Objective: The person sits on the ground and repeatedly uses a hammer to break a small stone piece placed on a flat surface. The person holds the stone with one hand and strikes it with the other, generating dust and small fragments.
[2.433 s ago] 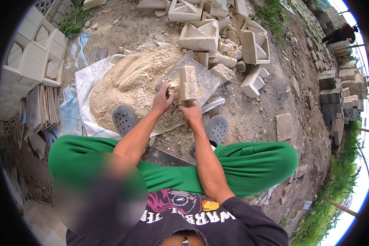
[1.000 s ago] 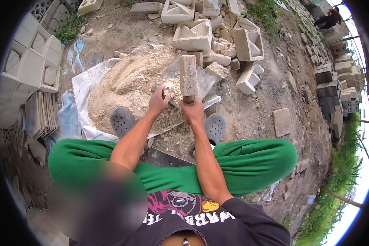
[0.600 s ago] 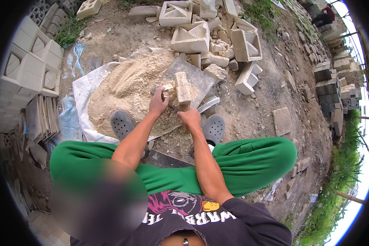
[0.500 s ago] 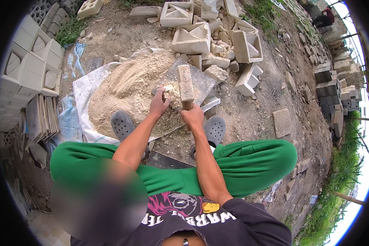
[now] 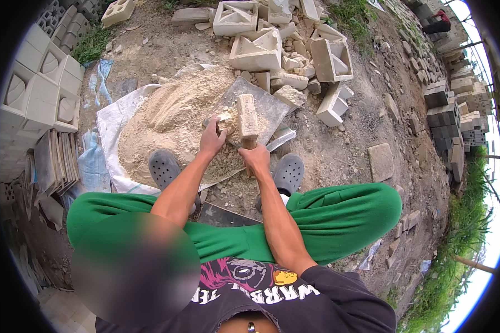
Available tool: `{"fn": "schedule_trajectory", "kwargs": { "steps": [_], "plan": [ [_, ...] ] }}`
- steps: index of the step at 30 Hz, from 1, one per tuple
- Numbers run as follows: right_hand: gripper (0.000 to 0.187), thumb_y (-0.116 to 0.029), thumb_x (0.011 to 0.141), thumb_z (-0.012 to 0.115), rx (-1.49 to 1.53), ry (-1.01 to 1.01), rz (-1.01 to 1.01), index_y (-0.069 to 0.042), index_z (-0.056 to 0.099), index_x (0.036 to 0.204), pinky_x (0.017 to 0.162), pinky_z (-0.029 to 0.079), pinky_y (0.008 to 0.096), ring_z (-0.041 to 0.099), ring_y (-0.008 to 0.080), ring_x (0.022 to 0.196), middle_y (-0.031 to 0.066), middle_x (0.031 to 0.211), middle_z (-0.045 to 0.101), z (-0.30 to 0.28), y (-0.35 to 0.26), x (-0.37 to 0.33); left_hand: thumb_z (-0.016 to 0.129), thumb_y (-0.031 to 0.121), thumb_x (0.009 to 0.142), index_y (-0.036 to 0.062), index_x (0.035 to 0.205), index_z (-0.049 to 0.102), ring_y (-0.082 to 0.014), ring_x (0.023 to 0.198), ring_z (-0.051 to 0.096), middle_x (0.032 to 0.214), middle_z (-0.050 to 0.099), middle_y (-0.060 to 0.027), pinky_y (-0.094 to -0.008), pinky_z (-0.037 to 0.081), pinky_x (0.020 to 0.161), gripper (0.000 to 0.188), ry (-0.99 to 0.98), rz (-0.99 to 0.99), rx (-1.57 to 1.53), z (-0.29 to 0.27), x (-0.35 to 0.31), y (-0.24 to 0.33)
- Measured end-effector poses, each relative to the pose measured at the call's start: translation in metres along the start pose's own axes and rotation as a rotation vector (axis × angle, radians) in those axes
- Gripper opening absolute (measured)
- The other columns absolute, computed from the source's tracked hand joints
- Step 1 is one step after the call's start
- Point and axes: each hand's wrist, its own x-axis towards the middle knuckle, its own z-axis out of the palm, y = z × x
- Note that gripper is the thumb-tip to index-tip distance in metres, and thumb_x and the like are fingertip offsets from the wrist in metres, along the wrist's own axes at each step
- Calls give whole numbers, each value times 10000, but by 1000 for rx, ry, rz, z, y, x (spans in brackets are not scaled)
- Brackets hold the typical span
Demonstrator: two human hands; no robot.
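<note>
So the right hand [image 5: 255, 159] has its grip wrapped tight around the handle of a mallet [image 5: 247, 119], with the blocky tan head pointing away from the body. Left hand [image 5: 211, 139] is curled next to it, thumb and fingers apart around a pale chunk [image 5: 223, 117]. Honestly can't tell if that grip is really clamped on the chunk or just steadying it. The chunk is by the near left part of a flat gray slab [image 5: 276, 105], just left of the mallet head.

What's changed: compared with half a second ago, the head has tipped a bit back toward the body and slid slightly left, nearer the chunk. The left hand has barely budged. Can't see whether the mallet is actually touching anything, but I'd call this mid-pounding, with the chunk not fully broken down.

Further out, a big heap of tan crumbs and powder [image 5: 172, 114] covers most of a white sack [image 5: 110, 119], just left of the slab. Gray clogs [image 5: 165, 166] are planted on either side of the arms. Past the slab there's a pile of pale broken blocks [image 5: 255, 50], and way off to the upper right, another person [image 5: 440, 23] in a red top.
</note>
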Motion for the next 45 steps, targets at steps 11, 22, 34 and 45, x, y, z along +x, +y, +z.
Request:
{"fn": "schedule_trajectory", "kwargs": {
  "steps": [11,22,34,45],
  "plan": [
    [354,-270,736,739,202,175,-237,35,722,916,713,551,433,721,400,806,243,841,728,-2,-16,-6,692,206,887,26,1329,491,-412,1320,495,1489,463,-233,-441,429,1077,518,8,18,-23,0,-1,8],
    [339,-229,731,753,215,119,-253,-6,698,980,736,553,448,709,405,851,239,874,721,-42,-53,-25,690,219,891,9,1347,493,-422,1294,512,1480,467,-243,-445,440,1062,539,-15,-12,-15,-1,-1,8],
    [450,-310,669,737,-96,-112,78,56,726,932,816,567,441,713,407,917,271,926,722,9,5,3,689,302,892,41,1281,547,-357,1232,568,1375,568,-181,-446,460,1015,489,-28,-72,156,-10,-2,26],
    [347,-245,690,768,408,-326,253,85,702,774,558,555,369,702,258,586,172,715,702,-7,5,12,715,472,841,113,1341,584,-327,1015,605,1079,609,-149,-455,495,851,629,-101,71,655,-24,-24,39]
  ]
}}
